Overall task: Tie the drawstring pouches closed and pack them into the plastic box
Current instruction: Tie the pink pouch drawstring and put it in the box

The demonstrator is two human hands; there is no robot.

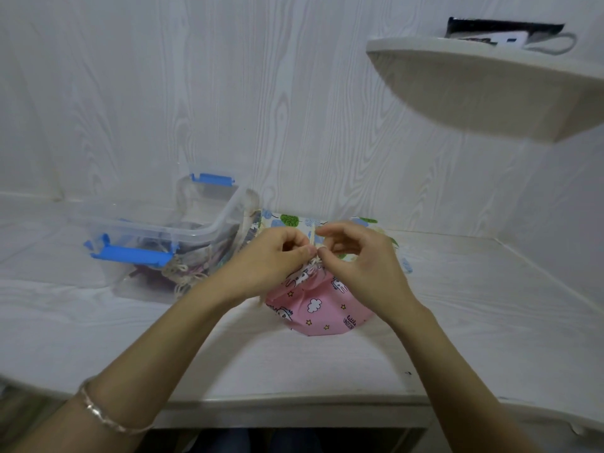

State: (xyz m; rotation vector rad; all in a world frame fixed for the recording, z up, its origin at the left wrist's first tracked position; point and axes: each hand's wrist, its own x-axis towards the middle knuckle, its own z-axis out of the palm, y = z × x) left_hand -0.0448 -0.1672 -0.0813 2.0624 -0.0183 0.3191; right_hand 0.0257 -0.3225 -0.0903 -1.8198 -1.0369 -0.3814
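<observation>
The white surface [457, 322] carries a clear plastic box [209, 228] with blue latches at centre left of the frame, with fabric and pale cords bunched inside it. Just right of it, at centre, sits the pink pouch [322, 308], its mouth gathered; a tree-print pouch [291, 220] lies behind. The pouch looks light, soft and floppy, best held at the cinched neck. The left hand [277, 253] and right hand [362, 256] each pinch the thin cream drawstring [313, 238] above that neck; the cord is limp and probably slips easily.
</observation>
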